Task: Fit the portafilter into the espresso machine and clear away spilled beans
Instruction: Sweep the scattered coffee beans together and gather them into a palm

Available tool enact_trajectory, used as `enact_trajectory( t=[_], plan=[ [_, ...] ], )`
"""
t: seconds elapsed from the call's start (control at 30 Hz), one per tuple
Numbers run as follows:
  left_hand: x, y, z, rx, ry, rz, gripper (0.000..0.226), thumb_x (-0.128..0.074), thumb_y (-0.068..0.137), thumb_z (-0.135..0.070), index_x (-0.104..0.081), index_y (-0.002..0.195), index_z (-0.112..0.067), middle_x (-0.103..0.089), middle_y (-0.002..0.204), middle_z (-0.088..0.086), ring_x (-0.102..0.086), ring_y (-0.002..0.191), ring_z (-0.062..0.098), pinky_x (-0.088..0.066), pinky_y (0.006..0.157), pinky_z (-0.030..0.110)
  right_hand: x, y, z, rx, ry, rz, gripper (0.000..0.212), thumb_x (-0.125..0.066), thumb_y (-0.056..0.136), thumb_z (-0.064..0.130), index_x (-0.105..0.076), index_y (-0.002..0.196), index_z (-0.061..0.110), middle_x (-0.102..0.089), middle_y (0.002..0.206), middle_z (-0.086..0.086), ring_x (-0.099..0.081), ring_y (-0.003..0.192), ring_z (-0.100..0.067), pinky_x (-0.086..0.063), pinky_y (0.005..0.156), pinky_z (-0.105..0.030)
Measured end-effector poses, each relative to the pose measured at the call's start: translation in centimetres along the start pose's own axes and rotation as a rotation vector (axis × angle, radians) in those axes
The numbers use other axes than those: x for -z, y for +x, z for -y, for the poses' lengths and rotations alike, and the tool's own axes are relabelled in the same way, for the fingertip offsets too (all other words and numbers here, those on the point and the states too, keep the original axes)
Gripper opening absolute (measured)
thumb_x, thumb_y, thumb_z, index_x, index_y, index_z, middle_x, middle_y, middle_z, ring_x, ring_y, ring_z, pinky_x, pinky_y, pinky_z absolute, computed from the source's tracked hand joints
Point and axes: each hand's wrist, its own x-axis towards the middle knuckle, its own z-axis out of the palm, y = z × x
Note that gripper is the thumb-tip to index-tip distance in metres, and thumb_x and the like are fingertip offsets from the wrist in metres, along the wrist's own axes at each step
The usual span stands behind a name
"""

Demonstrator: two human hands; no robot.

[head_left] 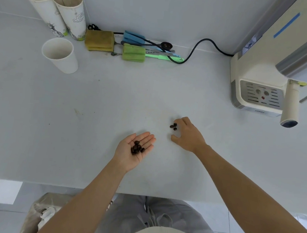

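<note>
left hand (134, 150) cupped palm-up, right hand (188, 134) palm-down, fingers curled

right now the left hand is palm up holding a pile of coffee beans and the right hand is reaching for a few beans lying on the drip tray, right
Not quite. In the head view the few loose beans lie on the white counter, not on the drip tray. The rest holds: the left hand is palm up with a pile of coffee beans, and the right hand reaches for them.

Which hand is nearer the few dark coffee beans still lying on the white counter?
Right. The right hand curls beside the loose dark coffee beans, fingertips nearly touching. The left hand lies palm-up, apart, nearer the person, cupping collected beans.
</note>
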Motion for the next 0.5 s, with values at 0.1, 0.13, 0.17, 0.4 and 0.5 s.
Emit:
enact_trajectory(
  t=[0.1, 0.13, 0.17, 0.4, 0.5],
  plan=[
    [0.1, -0.2, 0.0, 0.004, 0.005, -0.005, 0.045, -0.029, 0.096, -0.024, -0.065, 0.093, 0.003, -0.074, 0.089, 0.017, -0.064, 0.095, 0.026, -0.049, 0.079, 0.04, 0.2, 0.7, 0.7, -0.028, -0.001, 0.021, 0.038, -0.061, 0.081, 0.023, -0.049, 0.114, 0.008, -0.044, 0.121, -0.006, -0.051, 0.083, -0.02, -0.042, 0.07, -0.028],
    [0.2, -0.3, 0.0, 0.002, 0.006, -0.006, 0.046, -0.029, 0.096, -0.024, -0.066, 0.092, 0.003, -0.074, 0.089, 0.018, -0.064, 0.094, 0.026, -0.049, 0.079, 0.04, 0.3, 0.9, 0.8, -0.037, -0.015, 0.029, 0.035, -0.06, 0.081, 0.022, -0.05, 0.111, 0.008, -0.044, 0.118, -0.006, -0.048, 0.078, -0.019, -0.04, 0.068, -0.027],
    [0.2, -0.3, 0.0, 0.0, 0.008, -0.009, 0.046, -0.029, 0.096, -0.024, -0.066, 0.091, 0.003, -0.074, 0.088, 0.018, -0.064, 0.094, 0.026, -0.049, 0.079, 0.04, 0.5, 1.2, 0.9, -0.045, -0.025, 0.036, 0.032, -0.059, 0.081, 0.02, -0.05, 0.109, 0.007, -0.044, 0.114, -0.006, -0.046, 0.075, -0.018, -0.039, 0.067, -0.027],
    [-0.2, -0.4, 0.1, 0.011, 0.034, -0.013, 0.045, -0.028, 0.096, -0.024, -0.064, 0.094, 0.002, -0.074, 0.087, 0.016, -0.063, 0.095, 0.025, -0.049, 0.079, 0.039, 1.6, 2.8, 2.6, -0.001, -0.127, 0.173, 0.008, -0.054, 0.08, 0.006, -0.051, 0.088, 0.005, -0.04, 0.093, -0.008, -0.043, 0.077, -0.025, -0.039, 0.065, -0.033],
    [-0.3, -0.3, 0.1, 0.016, 0.046, -0.01, 0.045, -0.027, 0.096, -0.025, -0.063, 0.096, 0.002, -0.074, 0.088, 0.016, -0.063, 0.095, 0.025, -0.049, 0.08, 0.039, 1.8, 3.3, 3.3, 0.021, -0.173, 0.225, 0.013, -0.053, 0.079, 0.001, -0.045, 0.079, 0.01, -0.038, 0.091, -0.007, -0.041, 0.077, -0.023, -0.035, 0.063, -0.03]
  ],
)
